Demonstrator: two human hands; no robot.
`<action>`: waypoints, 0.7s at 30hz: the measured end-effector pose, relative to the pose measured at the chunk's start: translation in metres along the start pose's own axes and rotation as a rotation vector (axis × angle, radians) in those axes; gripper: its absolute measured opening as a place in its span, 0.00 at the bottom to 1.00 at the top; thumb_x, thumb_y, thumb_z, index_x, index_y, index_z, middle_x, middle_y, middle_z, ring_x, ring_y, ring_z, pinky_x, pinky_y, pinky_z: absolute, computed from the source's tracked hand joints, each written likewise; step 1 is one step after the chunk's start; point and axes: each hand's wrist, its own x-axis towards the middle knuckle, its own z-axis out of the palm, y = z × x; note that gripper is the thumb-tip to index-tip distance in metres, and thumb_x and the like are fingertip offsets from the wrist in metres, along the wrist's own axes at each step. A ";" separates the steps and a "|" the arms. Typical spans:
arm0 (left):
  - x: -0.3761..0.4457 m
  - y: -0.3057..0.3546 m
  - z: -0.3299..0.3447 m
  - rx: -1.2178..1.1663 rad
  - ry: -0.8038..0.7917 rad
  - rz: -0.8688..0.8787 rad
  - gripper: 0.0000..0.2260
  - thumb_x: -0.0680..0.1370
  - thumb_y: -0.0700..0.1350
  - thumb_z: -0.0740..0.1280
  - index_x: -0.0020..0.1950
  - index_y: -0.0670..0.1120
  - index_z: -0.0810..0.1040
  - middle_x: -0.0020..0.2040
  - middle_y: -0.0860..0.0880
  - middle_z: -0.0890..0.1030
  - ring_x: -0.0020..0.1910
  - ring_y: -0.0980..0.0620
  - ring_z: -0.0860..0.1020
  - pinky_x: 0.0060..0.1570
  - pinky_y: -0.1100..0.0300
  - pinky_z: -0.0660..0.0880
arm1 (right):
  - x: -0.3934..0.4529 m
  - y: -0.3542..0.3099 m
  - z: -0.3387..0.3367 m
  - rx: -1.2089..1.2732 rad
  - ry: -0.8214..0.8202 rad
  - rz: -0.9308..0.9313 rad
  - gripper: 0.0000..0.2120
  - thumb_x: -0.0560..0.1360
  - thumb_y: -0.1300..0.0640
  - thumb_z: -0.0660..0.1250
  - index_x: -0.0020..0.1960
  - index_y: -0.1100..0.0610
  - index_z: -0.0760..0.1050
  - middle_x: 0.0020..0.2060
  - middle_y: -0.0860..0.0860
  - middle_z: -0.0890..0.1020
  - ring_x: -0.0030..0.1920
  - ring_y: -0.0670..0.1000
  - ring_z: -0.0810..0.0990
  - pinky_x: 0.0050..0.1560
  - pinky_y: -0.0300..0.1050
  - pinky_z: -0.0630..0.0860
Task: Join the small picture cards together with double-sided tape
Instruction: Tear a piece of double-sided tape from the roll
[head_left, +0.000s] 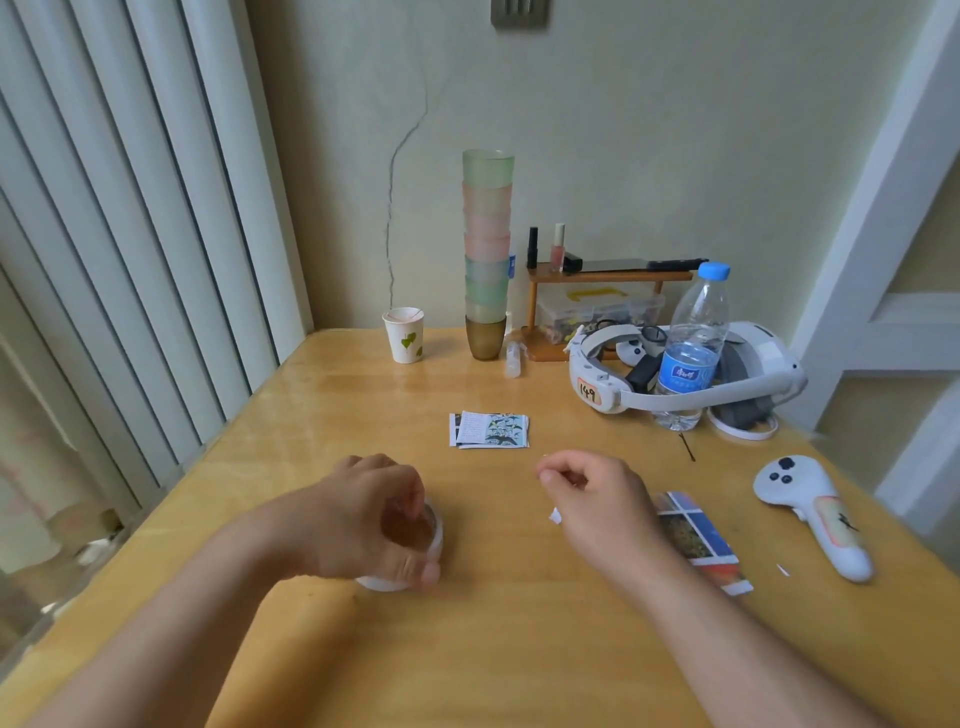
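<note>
Left hand (379, 514) grips the white double-sided tape roll (410, 551), right hand (592, 493) pinches a torn strip; small picture cards (489, 429) look mostly unjoined.

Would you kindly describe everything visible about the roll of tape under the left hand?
The tape roll is white and ring-shaped, with a brownish core showing through its centre. It lies flat on the wooden table, near its left front. The left hand arches over it, fingers curled round its rim, hiding most of it. Nothing else touches it.
</note>
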 end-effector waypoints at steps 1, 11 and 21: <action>-0.005 -0.001 0.002 0.077 -0.033 0.005 0.31 0.62 0.75 0.75 0.57 0.62 0.73 0.60 0.65 0.68 0.63 0.61 0.64 0.63 0.59 0.73 | -0.005 0.001 0.003 0.002 0.004 -0.027 0.08 0.79 0.54 0.69 0.44 0.45 0.84 0.41 0.37 0.84 0.42 0.38 0.80 0.45 0.37 0.76; -0.008 -0.013 0.022 0.104 0.205 0.152 0.12 0.69 0.70 0.69 0.43 0.64 0.79 0.57 0.65 0.75 0.63 0.63 0.68 0.59 0.65 0.71 | -0.021 0.003 0.012 -0.036 -0.068 -0.208 0.07 0.79 0.57 0.70 0.47 0.47 0.86 0.37 0.36 0.81 0.39 0.39 0.77 0.40 0.30 0.70; -0.009 0.029 0.051 -0.434 0.414 0.283 0.03 0.80 0.48 0.74 0.50 0.52 0.81 0.41 0.57 0.82 0.38 0.59 0.76 0.38 0.70 0.70 | -0.032 -0.004 0.013 0.027 -0.008 -0.496 0.14 0.82 0.52 0.67 0.67 0.51 0.81 0.58 0.41 0.77 0.54 0.46 0.80 0.49 0.37 0.77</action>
